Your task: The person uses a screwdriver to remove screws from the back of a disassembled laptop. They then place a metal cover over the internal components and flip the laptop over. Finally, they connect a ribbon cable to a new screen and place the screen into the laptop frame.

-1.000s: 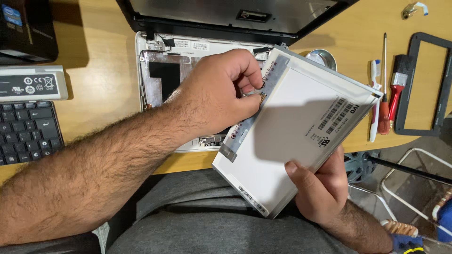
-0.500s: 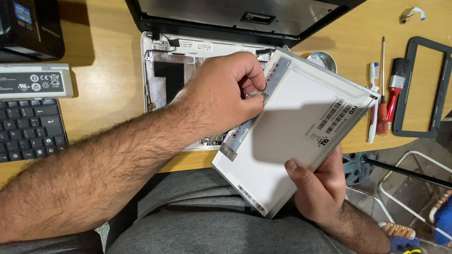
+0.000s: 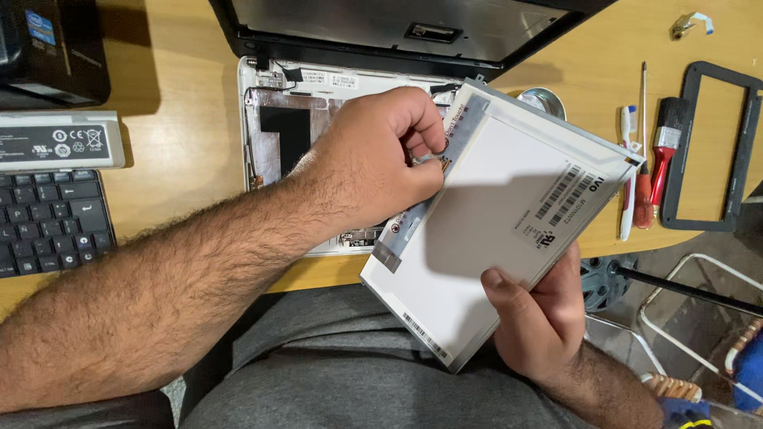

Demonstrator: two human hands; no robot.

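A white flat display panel (image 3: 477, 230) with barcode stickers on its back is tilted over my lap at the desk's front edge. My right hand (image 3: 532, 318) grips its lower right edge, thumb on the white back. My left hand (image 3: 373, 163) pinches at a small connector and cable on the panel's upper left edge. Behind it lies a disassembled small white laptop (image 3: 274, 119), with its dark lid part (image 3: 358, 24) at the top.
On the wooden desk (image 3: 183, 135), a grey battery pack (image 3: 56, 139) and a black keyboard (image 3: 48, 222) lie at left. A red-handled brush (image 3: 666, 151), a screwdriver (image 3: 642, 167), a white toothbrush (image 3: 627, 175) and a black screen bezel (image 3: 719, 143) lie at right.
The view has shifted slightly; both hands keep their hold on the panel, and the left fingers stay at the connector.
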